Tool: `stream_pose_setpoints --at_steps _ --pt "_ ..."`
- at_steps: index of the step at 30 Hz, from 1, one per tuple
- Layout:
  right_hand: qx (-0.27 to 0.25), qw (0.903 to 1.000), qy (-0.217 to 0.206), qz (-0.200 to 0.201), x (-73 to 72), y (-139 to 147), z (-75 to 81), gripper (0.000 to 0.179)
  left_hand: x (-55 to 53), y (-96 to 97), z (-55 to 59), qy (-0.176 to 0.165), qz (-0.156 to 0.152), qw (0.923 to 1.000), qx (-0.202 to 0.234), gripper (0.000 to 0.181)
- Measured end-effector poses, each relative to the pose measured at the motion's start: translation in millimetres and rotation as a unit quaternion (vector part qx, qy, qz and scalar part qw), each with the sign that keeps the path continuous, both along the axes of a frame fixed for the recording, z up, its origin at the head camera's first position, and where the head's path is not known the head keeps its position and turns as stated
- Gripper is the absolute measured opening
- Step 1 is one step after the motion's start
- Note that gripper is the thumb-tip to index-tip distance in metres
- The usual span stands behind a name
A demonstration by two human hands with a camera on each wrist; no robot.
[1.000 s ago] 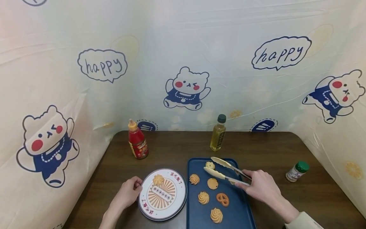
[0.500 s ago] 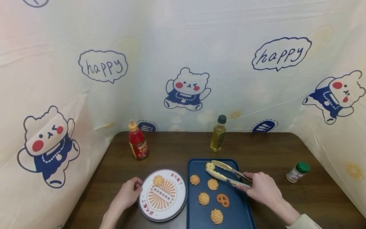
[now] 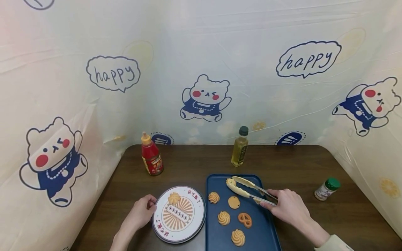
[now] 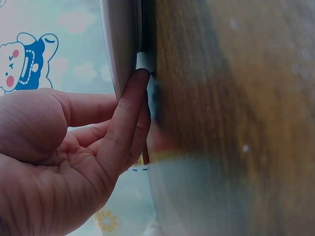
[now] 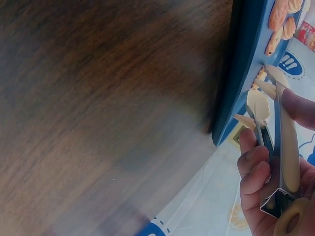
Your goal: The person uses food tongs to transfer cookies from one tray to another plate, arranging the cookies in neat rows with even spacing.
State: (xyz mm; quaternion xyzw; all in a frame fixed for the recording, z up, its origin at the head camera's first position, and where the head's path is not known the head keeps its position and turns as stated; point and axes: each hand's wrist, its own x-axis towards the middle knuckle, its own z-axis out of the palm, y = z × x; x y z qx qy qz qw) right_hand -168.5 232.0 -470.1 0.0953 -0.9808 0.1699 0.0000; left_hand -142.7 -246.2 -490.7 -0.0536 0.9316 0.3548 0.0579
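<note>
My left hand (image 3: 142,211) pinches the left rim of a white patterned plate (image 3: 196,216), thumb above and fingers below in the left wrist view. The plate sits on another one, and a flower-shaped cookie (image 3: 174,198) lies on its upper part. With my right hand (image 3: 289,205) I grip metal tongs (image 3: 260,200) with cream tips. Those tips reach over the far end of a dark blue tray (image 3: 216,240), one on each side of a small ring-like cookie (image 3: 230,182). In the right wrist view the tongs (image 5: 288,147) are partly spread.
Also on the tray are a pretzel (image 3: 245,220), a round cookie (image 3: 233,202) and several swirl cookies (image 3: 224,218). A red sauce bottle (image 3: 152,157) and an oil bottle (image 3: 240,148) stand at the back. A green-capped jar (image 3: 326,189) stands right of the tray.
The tongs' tips have come nearer each other and shifted slightly right around the ring-like cookie. My left hand and the plate have stayed in place.
</note>
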Motion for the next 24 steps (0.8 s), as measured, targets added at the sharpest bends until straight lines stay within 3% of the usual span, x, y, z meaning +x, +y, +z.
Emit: stream_pose_setpoints --at_steps 24 --pt "-0.005 1.0000 -0.002 -0.002 1.7 -1.6 3.4 0.054 0.2 0.9 1.4 -0.002 -0.002 1.0000 0.000 0.010"
